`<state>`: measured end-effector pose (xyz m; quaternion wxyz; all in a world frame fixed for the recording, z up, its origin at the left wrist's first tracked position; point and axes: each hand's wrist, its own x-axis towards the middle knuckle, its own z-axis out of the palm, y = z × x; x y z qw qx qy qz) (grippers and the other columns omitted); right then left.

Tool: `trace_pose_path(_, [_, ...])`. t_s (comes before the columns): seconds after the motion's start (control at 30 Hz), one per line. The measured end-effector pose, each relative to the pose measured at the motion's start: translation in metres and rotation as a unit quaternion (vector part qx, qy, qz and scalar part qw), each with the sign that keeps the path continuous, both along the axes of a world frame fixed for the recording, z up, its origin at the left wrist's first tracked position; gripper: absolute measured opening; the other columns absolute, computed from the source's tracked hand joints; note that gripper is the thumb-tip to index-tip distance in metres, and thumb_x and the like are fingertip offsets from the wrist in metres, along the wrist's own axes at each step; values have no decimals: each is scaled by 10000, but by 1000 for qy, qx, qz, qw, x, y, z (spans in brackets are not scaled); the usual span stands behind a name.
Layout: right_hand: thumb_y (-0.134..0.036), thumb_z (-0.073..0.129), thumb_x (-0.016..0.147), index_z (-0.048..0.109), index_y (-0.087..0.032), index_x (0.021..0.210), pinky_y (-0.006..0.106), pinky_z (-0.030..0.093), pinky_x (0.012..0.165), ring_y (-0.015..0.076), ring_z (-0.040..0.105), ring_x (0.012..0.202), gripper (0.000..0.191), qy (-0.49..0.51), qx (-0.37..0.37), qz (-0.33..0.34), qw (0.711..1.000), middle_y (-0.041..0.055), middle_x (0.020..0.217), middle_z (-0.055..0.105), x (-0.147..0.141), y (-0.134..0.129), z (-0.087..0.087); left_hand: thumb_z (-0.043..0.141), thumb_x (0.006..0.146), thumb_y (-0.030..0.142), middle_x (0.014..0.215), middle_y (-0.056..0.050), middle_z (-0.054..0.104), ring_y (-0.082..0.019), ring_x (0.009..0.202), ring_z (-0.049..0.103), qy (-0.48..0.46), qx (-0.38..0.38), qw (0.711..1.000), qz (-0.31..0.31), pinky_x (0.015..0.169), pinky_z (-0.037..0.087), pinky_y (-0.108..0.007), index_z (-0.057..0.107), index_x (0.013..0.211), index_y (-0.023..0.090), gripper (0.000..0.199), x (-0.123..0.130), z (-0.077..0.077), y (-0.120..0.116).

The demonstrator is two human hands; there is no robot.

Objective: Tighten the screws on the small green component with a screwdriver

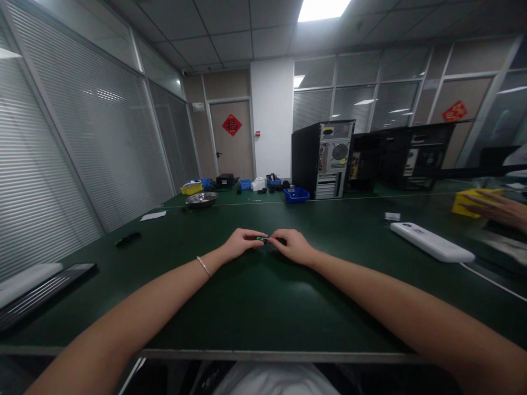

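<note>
Nearest you, the green table ends in a pale edge, and your 2 bare forearms reach over it, with a thin bracelet on the left wrist. Toward 10 o'clock, a dark, ridged object lies beside a white panel. At 12 o'clock, your 2 hands meet just above the tabletop: your left hand has thumb and fingers pinched on a small green piece, which sits between the hands with a light tip pointing to 3 o'clock. Your right hand is bent in at that tip, fingertips just beside or touching it; you cannot tell whether they are clamped on anything. At 2 o'clock lies a long white device with a white cable, and at 10 o'clock a slim dark item. Beyond the device, another person's blurred hand is at a yellow bin. Farther off, a metal bowl stands at 11 o'clock, and a blue tray between 12 and 1, just beside a black computer tower. Farthest, between 11 and 12, a door bears a red diamond sign.
</note>
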<state>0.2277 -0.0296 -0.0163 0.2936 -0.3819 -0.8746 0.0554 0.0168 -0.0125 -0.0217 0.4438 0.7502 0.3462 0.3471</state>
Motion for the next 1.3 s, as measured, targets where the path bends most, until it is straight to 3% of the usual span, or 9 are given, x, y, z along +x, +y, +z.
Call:
trace_pose_path(0.4, [-335, 421, 875, 646, -195, 880, 235, 388, 669, 147, 565, 741, 265, 7, 4, 23, 1000, 33, 815, 647, -1, 0, -1, 649, 703, 250, 777, -49, 652, -134, 675, 551, -4, -16, 1000, -7, 633, 432, -250, 634, 1044, 150, 356, 0, 0, 0])
trace_pose_path(0.67, [-343, 406, 878, 644, -204, 879, 240, 383, 664, 150, 561, 738, 275, 7, 9, -7, 1000, 31, 814, 646, -1, 3, -4, 641, 713, 275, 797, -41, 641, -139, 695, 562, -34, 1, 999, -16, 666, 447, -276, 614, 1052, 146, 364, 2, -2, 2])
trace_pose_path(0.8, [-352, 409, 872, 643, -202, 862, 240, 375, 630, 154, 557, 724, 278, 10, 1, -27, 1000, 34, 810, 643, -1, 3, -3, 639, 708, 248, 891, -54, 630, -149, 757, 555, -17, 30, 999, 10, 688, 432, -272, 619, 1026, 145, 335, 0, -2, 4])
trace_pose_path(0.97, [-346, 406, 877, 638, -202, 877, 237, 377, 639, 145, 551, 717, 274, 4, 2, 3, 1000, 26, 809, 640, -1, 0, -1, 605, 720, 192, 942, -59, 614, -165, 820, 553, 2, 28, 1000, 1, 725, 425, -289, 611, 1002, 142, 286, -3, 0, 5])
trace_pose_path(1.13, [-341, 410, 878, 641, -200, 880, 228, 373, 631, 140, 549, 714, 270, 3, 2, 11, 1000, 26, 806, 637, -1, 0, -1, 582, 704, 107, 939, -41, 582, -170, 873, 581, -83, -11, 996, -33, 809, 415, -318, 522, 1055, 170, 362, -1, -3, 6])
trace_pose_path(1.3, [-340, 417, 875, 642, -196, 864, 226, 368, 632, 139, 552, 720, 267, 5, 12, 14, 1000, 25, 808, 638, -2, 2, -4, 592, 635, 56, 821, -3, 563, -149, 753, 593, -145, -52, 988, 8, 704, 429, -286, 468, 978, 168, 382, -1, -13, 17])
